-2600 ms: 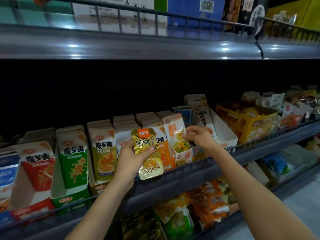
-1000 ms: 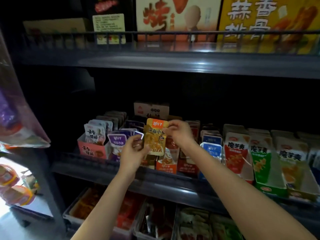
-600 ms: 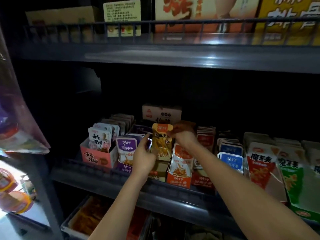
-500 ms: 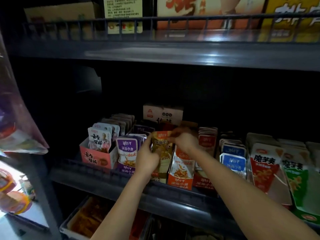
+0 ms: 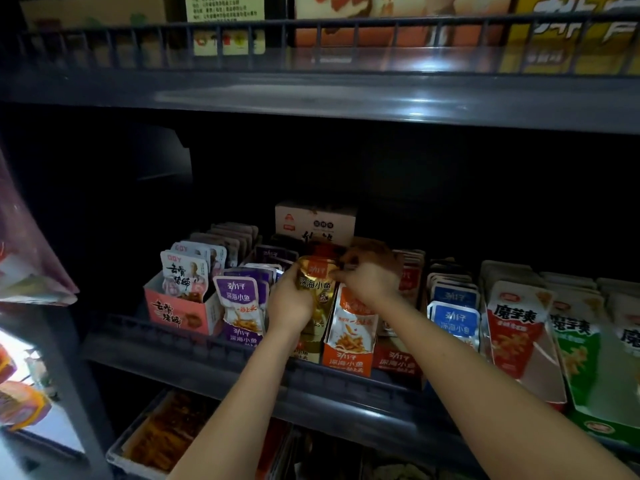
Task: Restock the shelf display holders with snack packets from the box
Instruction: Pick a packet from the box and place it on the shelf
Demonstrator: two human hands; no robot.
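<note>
**Both hands lower a gold packet (image 5: 317, 289) into its holder**

Left hand (image 5: 289, 303) wraps the packet's left edge with curled fingers. Right hand (image 5: 370, 275) pinches its top right corner from above. Two grips make sense for a limp foil pouch: one hand steers the body while the other keeps the top from folding over. The packet stands nearly upright between the hands. Its lower end is already down inside the gold holder (image 5: 306, 355) just below the left wrist, so by my reading the placing is almost done and only the release is left.

The pouch is shiny, crinkled film with an orange band across the top. It is flat and soft, and would likely slump if let go before it leans on something. The holder is a narrow cardboard tray with a low front, shaped to keep the pouches standing face-out.

Just right of the hands, an orange holder (image 5: 346, 362) shows a white-and-orange pouch of the same shape. Just left stands a purple packet (image 5: 242, 299), and beyond it a pink holder (image 5: 180, 313). Further right are blue packets (image 5: 453, 320). A white carton (image 5: 315, 223) sits behind the hands, deep in shadow. I cannot tell whether it is the supply box. Below the wrists, a dark wire shelf rail (image 5: 207, 344) fronts the row.
</note>
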